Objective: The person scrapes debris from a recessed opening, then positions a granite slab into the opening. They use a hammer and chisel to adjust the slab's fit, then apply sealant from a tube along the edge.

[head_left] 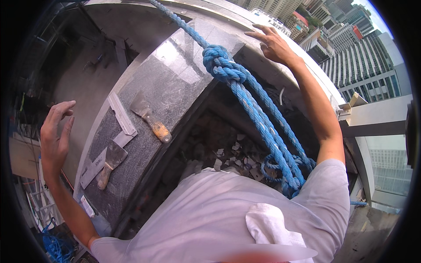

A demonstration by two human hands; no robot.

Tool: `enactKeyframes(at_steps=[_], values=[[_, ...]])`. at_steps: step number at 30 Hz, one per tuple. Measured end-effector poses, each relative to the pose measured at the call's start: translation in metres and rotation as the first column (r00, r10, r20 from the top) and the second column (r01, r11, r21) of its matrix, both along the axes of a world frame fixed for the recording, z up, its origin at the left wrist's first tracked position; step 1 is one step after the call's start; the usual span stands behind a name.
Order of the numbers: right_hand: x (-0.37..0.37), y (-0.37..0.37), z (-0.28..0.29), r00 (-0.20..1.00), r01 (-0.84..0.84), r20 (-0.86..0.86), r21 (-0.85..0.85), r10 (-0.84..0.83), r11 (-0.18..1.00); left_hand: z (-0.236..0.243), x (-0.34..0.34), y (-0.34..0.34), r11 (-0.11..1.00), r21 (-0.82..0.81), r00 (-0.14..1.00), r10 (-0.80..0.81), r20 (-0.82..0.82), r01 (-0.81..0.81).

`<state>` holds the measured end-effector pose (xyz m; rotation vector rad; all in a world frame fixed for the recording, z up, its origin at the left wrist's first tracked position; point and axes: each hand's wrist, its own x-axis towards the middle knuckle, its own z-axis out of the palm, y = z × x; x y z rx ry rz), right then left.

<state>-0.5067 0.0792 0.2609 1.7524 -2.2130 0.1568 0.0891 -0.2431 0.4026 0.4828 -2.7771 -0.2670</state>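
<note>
My left hand (57,131) is raised at the far left, off the slab's edge, fingers loosely bent, thumb apart and nothing in them. At the upper right, my right hand (275,47) is spread over the pale parapet ledge (237,22); whether it touches is unclear. It holds nothing. Between my arms lies a polished grey stone slab (151,90). On it rest a putty knife (153,125) with a worn wooden handle, a second putty knife (109,164), and a metal square (122,113). The second knife overlaps the square's blade. A thick blue rope (261,116) with a large knot (222,63) runs past the slab.
Beyond the slab's near edge is a dark recess with broken rubble (239,160). More blue rope (57,245) is heaped at the lower left. A metal frame (377,111) stands at right. Past the parapet, tall buildings (364,65) appear far below. A white cloth (274,223) lies against my shirt.
</note>
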Motion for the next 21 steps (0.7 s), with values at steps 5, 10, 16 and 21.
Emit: enactKeyframes(at_steps=[5,10,16,21], values=[[-0.083,0.001,-0.026,0.976,0.164,0.147,-0.020,-0.159,0.986,0.007,0.010,-0.004,0.994,-0.101,0.999,-0.046,0.025,0.048],[-0.297,0.115,0.017,0.919,0.386,-0.012,0.230,-0.394,0.893,0.006,0.116,-0.014,0.992,-0.072,0.986,0.095,-0.135,-0.106],[-0.266,0.121,-0.031,0.644,0.379,0.493,0.459,-0.585,0.804,0.030,0.160,0.016,0.887,-0.003,0.887,0.461,-0.018,-0.461],[-0.231,0.056,0.052,0.767,0.234,0.530,0.293,-0.361,0.927,-0.045,0.260,0.035,0.779,0.090,0.783,0.611,0.113,-0.621]])
